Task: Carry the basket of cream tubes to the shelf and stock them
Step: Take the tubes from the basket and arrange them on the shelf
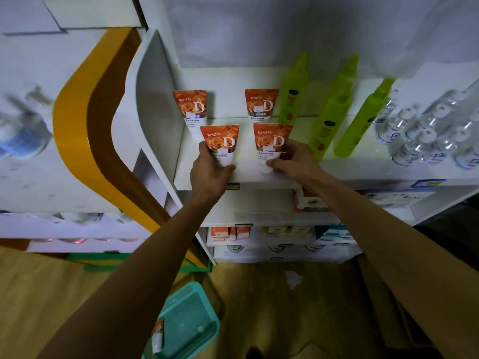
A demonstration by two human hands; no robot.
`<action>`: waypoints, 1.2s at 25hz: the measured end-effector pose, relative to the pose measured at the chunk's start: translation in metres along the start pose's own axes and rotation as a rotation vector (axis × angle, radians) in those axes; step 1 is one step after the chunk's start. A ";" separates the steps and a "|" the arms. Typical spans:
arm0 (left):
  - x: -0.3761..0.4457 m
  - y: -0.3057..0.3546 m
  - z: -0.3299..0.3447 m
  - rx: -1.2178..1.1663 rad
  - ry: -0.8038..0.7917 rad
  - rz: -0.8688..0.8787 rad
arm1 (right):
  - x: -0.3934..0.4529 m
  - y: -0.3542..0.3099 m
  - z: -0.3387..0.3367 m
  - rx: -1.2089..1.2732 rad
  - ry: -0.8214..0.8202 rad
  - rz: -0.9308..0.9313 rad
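Observation:
Several orange-and-white cream tubes stand cap-down on the white shelf (248, 177). My left hand (210, 174) grips the front left tube (220, 141) near its base. My right hand (293, 159) grips the front right tube (272, 142) at its lower end. Two more tubes stand behind them, a back left tube (190, 106) and a back right tube (261, 103). The teal basket (199, 340) sits on the wooden floor below, with one tube (158, 332) lying in it.
Three green spray bottles (329, 117) stand to the right of the tubes, then several clear bottles (425, 136). Lower shelves hold small boxes (241, 233). A yellow-and-brown curved panel (85, 120) borders the shelf's left side. A crumpled paper (293, 278) lies on the floor.

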State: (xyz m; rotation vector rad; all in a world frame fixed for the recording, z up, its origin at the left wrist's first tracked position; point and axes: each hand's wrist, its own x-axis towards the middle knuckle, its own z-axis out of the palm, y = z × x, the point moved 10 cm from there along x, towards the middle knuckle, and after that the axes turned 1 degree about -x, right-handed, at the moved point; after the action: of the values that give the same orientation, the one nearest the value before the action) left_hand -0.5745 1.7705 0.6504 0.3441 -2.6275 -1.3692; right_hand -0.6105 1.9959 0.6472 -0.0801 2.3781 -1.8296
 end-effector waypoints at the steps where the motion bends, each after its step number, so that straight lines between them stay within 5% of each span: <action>1: 0.000 -0.001 -0.001 -0.001 0.001 -0.001 | 0.000 0.000 0.001 0.000 0.001 0.000; 23: 0.003 -0.003 -0.009 0.005 -0.007 -0.012 | -0.001 0.008 0.008 -0.080 0.054 0.101; 30: -0.010 -0.014 -0.020 -0.058 0.002 -0.027 | -0.026 0.021 -0.004 -0.178 0.274 0.171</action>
State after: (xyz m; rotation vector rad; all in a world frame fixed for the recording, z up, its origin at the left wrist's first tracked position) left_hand -0.5585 1.7501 0.6503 0.3742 -2.5844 -1.4497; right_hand -0.5840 2.0082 0.6297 0.3670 2.6295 -1.6396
